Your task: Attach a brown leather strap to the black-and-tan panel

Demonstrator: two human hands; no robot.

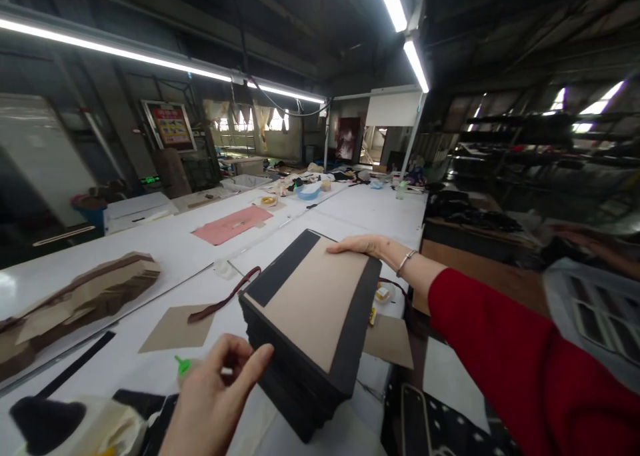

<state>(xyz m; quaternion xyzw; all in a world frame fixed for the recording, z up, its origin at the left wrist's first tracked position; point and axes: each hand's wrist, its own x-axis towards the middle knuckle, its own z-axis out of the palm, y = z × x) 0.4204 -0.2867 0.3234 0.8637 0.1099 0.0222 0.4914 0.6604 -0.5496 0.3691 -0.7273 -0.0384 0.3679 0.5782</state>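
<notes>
The right hand (363, 245) lies flat, fingers together, on the far edge of the black stack (313, 329), steadying it on the tabletop (350, 209). The left hand (215, 396) hovers at the stack's near corner, fingers loosely curled and pinching nothing.

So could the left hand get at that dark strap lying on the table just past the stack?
Probably yes. The left hand sits at the near corner of the stack of dark panels, holding nothing, and the dark strap lies on bare table just beyond it, with nothing between them.
</notes>
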